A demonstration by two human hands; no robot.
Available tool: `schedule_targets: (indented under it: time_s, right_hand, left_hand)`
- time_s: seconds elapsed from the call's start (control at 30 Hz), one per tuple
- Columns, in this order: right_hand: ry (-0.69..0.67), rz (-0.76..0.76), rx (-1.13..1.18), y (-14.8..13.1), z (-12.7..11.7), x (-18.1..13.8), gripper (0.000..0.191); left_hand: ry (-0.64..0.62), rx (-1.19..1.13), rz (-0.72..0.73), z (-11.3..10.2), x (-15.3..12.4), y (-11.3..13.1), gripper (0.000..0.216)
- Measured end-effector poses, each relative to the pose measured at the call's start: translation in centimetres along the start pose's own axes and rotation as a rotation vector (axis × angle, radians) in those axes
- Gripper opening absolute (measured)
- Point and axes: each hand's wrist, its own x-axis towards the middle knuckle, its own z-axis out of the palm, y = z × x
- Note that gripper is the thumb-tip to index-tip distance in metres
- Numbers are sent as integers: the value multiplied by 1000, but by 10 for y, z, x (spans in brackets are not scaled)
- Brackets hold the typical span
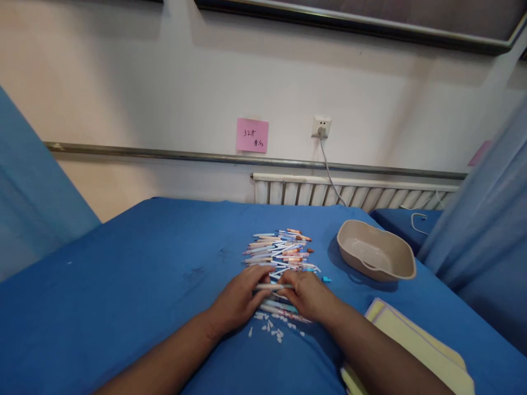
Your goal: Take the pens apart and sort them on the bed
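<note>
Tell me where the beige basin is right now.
In the head view, the beige basin stands on the blue table cover toward the right, to the right of the pens and just beyond the yellow cloth.

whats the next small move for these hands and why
Perhaps a gentle twist of the pen: left hand and right hand appear to hold it toward opposite ends, so one could steady while the other turns. Loose white bits lie nearby, so keeping the motion small seems wise.
</note>
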Motion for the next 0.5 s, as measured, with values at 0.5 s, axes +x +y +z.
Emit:
schedule_targets:
  time_s: [0.5]
  right_hand:
    - [17, -62, -10, 0, 0, -2, 12]
  left_hand:
    - [4, 98, 59, 3, -1, -1, 27]
